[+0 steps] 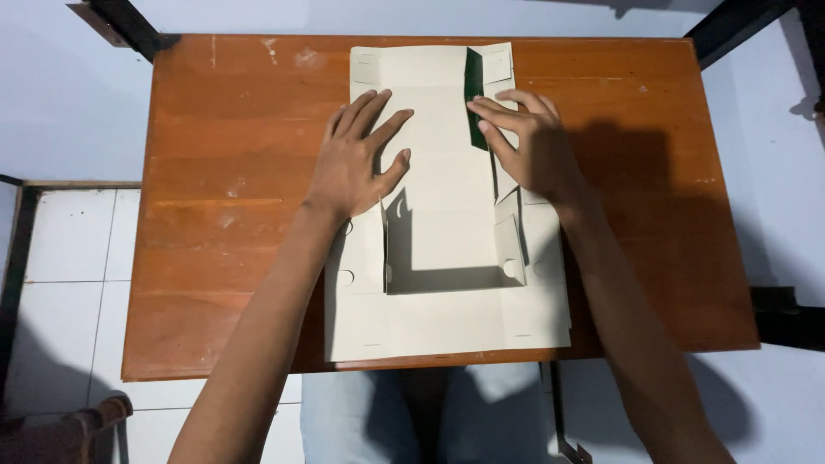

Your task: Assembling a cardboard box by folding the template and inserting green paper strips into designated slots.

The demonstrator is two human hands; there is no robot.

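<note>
A flat, unfolded cardboard box lay on the wooden table. The left hand pressed flat on it, fingers spread and gripping nothing. The right hand had its fingers on a raised side flap, dark green underneath

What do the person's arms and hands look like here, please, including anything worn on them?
Both arms are bare from the fingers back to the bottom edge of the picture: no sleeves, gloves or wristbands show. The left hand and right hand carry no ring, watch or bracelet that can be seen. The forearms are slim and long, and the nails look short and plain. Light blue jeans show below the table.
</note>
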